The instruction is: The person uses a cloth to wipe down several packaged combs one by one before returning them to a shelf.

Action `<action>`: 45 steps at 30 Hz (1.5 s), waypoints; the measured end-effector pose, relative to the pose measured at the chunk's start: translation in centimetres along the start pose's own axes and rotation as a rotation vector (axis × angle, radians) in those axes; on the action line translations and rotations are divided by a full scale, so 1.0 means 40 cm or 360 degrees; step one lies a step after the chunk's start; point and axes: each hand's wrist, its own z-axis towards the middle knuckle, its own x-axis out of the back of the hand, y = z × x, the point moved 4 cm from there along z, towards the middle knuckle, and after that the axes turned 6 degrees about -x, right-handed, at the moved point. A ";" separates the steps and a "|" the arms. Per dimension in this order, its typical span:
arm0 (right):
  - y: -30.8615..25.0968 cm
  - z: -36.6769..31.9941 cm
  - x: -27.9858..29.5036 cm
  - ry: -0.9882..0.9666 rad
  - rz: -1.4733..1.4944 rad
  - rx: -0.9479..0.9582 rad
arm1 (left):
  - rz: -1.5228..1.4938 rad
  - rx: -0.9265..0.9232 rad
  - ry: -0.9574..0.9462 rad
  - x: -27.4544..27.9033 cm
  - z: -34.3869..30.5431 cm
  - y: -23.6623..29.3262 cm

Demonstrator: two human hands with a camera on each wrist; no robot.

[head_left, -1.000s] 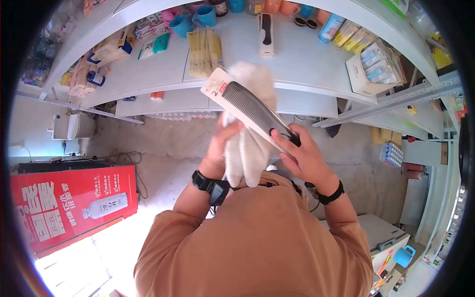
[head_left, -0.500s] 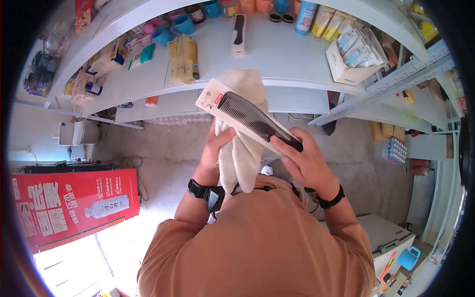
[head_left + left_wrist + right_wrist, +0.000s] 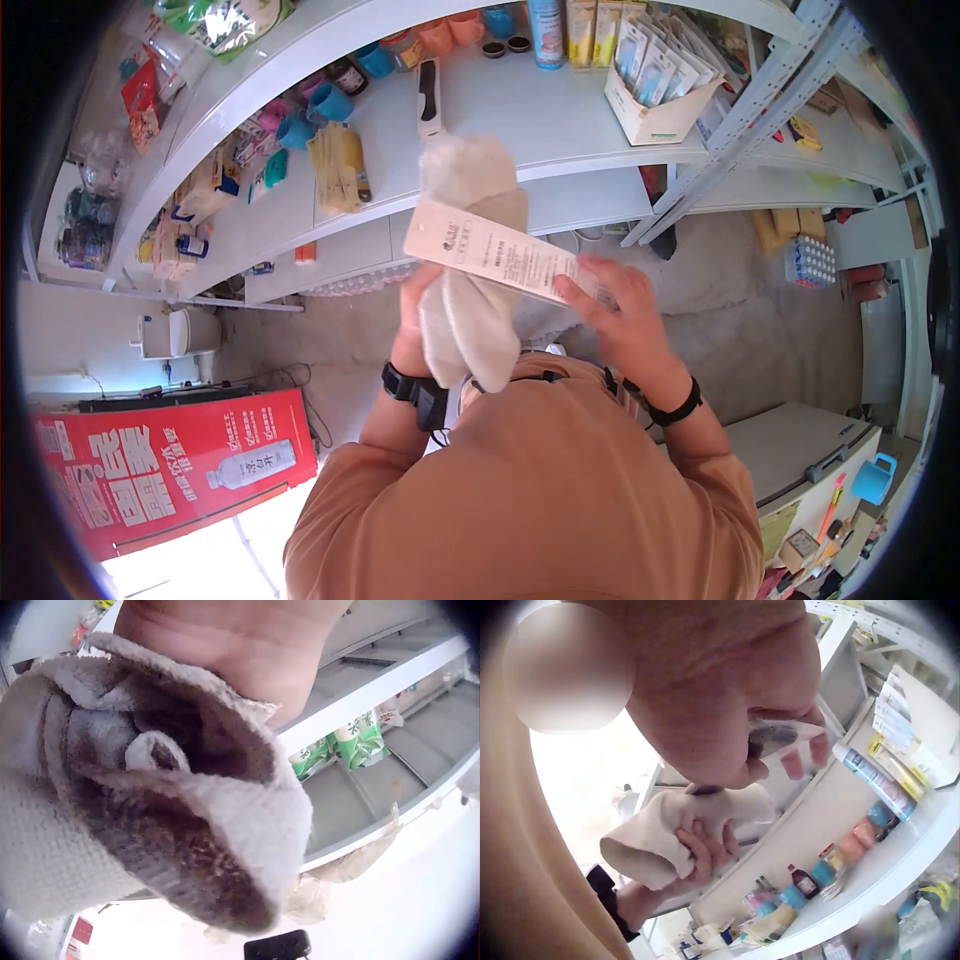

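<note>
My left hand (image 3: 410, 325) grips a folded off-white cloth (image 3: 470, 345), whose two rounded folds hang down. Up close in the left wrist view, the cloth (image 3: 247, 817) has a thick, textured weave and open, looped folds. My right hand (image 3: 640, 325) pinches one end of a packaged comb (image 3: 490, 250) between thumb and fingers. The pack's printed back faces up, hiding the comb, and crosses in front of the cloth. In the right wrist view, left-hand fingers (image 3: 705, 851) curl round the cloth.
Ahead stands a white shelf (image 3: 390, 190) with another packaged comb (image 3: 429, 100), a yellowish packet bundle (image 3: 338, 165), several cups and a spray can (image 3: 546, 35). A white box of packets (image 3: 655, 115) stands at the right. Lower left is a red drinks-advert panel (image 3: 190, 465); a grey-lidded chest (image 3: 790, 450) is lower right.
The right hand has flipped the comb pack from its comb side to its printed back. The head view has shifted right along the shelf. The left hand keeps its hold on the cloth.
</note>
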 end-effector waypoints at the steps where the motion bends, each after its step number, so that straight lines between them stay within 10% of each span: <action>1: 0.016 -0.009 0.006 -0.0025 -0.0018 -0.0050 | 0.0002 0.0010 -0.0013 0.010 0.010 0.014; 6: 0.046 -0.025 0.034 0.0064 -0.0043 -0.0042 | -0.0126 0.0186 -0.0318 -0.012 0.044 0.035; 7: 0.040 -0.022 0.035 0.0049 0.0005 -0.0028 | 0.0685 -0.0204 -0.0304 0.049 0.042 0.028; 10: -0.002 0.009 0.018 0.0072 0.0034 0.0034 | 0.0793 0.0041 -0.0080 0.013 0.035 -0.062; 23: -0.067 0.041 -0.069 -0.0129 0.0504 0.0232 | 0.0015 0.0077 0.0098 0.078 -0.057 -0.002; 25: -0.091 0.067 -0.056 -0.0288 0.0848 0.0187 | 0.0722 -0.0117 0.0026 0.107 -0.050 -0.038; 40: -0.059 0.069 -0.133 -0.0334 0.1760 0.0046 | 0.1677 -0.0435 -0.0089 -0.027 -0.023 -0.057; 45: -0.063 0.084 -0.186 0.0011 0.1380 -0.0089 | 0.2213 -0.0604 -0.0131 -0.014 -0.005 -0.098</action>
